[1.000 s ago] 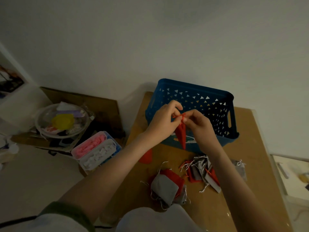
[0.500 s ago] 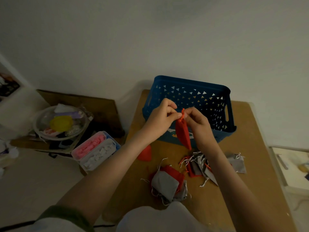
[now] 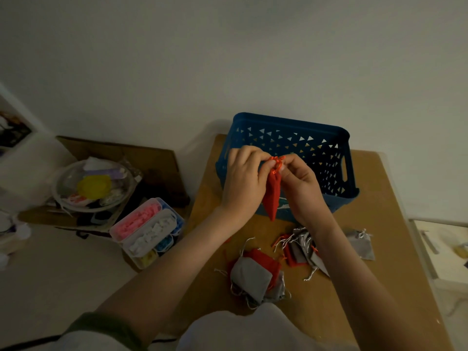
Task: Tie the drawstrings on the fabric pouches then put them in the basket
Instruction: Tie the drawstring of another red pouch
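— Above the wooden worktop, just before the blue basket: what is being worked on?
— One red pouch. The left hand and right hand both pinch its orange drawstrings at the gathered neck, fingers curled. The pouch hangs between the wrists, off the worktop, in front of the basket's near wall.
— Is the knot tied?
— Cannot tell. The fingertips crowd the cords, and the light is dim.
— What of the basket's inside?
— Mostly hidden. The hands cover the near rim and the floor is out of sight, so whether any pouch lies in it cannot be made out. A pale label on the near wall shows only in part behind the pouch.
— And the other pouches?
— A grey-and-red heap lies near the worktop's front edge, beside pale clothing that cuts off the bottom of the frame. A second heap runs under the right forearm, so no count is possible. One grey pouch lies alone to the right.
— Anything off the worktop?
— To the left, a compartment box of pink and white pieces and a clear bowl of blurred odds and ends.
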